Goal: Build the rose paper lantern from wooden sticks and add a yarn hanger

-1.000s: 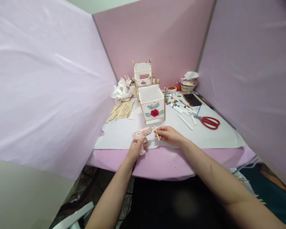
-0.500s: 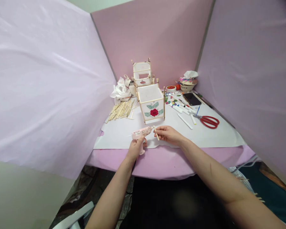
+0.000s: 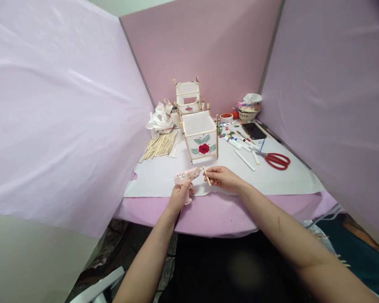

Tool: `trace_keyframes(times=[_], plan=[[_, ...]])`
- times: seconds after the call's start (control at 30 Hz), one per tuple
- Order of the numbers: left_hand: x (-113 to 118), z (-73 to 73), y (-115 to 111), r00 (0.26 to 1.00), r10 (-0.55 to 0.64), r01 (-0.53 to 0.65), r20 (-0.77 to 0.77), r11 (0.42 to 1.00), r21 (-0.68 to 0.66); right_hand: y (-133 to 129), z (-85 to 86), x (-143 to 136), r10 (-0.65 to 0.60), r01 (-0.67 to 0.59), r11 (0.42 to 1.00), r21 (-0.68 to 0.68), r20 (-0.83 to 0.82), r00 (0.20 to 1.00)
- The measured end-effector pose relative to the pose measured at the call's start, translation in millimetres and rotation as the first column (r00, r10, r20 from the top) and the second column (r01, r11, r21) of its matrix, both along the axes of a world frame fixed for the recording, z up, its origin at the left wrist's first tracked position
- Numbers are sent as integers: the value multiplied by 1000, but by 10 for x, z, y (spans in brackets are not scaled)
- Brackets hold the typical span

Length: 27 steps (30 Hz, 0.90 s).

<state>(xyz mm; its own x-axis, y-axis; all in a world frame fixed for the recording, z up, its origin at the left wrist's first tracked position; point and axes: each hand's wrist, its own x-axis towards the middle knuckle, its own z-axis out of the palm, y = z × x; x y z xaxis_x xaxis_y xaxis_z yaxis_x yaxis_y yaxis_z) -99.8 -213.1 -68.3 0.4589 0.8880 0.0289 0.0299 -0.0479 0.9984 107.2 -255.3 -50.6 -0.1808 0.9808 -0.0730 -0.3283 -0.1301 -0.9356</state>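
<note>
My left hand is wrapped round the handle of a pink glue gun, whose nozzle points right. Between the fingertips of my right hand is a short wooden stick, held upright at a slant, its upper end at the nozzle tip. Just beyond both hands stands a white box lantern with a stick frame, a red rose and green leaves on its front. A second stick-framed white box stands behind it.
Loose wooden sticks lie at the left, near a white plastic bag. At the right are red-handled scissors, several markers, a black phone and a bowl. White paper covers the table.
</note>
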Motion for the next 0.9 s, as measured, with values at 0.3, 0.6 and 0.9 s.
trace_keyframes(times=[0.3, 0.6, 0.9], plan=[[-8, -3, 4, 1000, -6, 7, -18, 1000, 15, 3, -4, -2, -1, 1, 1000, 0, 5, 1000], [-2, 18, -6, 1000, 16, -16, -1, 1000, -14, -14, 23, -4, 0, 0, 1000, 6, 6, 1000], [-5, -4, 5, 1000, 16, -16, 3, 1000, 7, -10, 8, -3, 6, -6, 1000, -4, -6, 1000]])
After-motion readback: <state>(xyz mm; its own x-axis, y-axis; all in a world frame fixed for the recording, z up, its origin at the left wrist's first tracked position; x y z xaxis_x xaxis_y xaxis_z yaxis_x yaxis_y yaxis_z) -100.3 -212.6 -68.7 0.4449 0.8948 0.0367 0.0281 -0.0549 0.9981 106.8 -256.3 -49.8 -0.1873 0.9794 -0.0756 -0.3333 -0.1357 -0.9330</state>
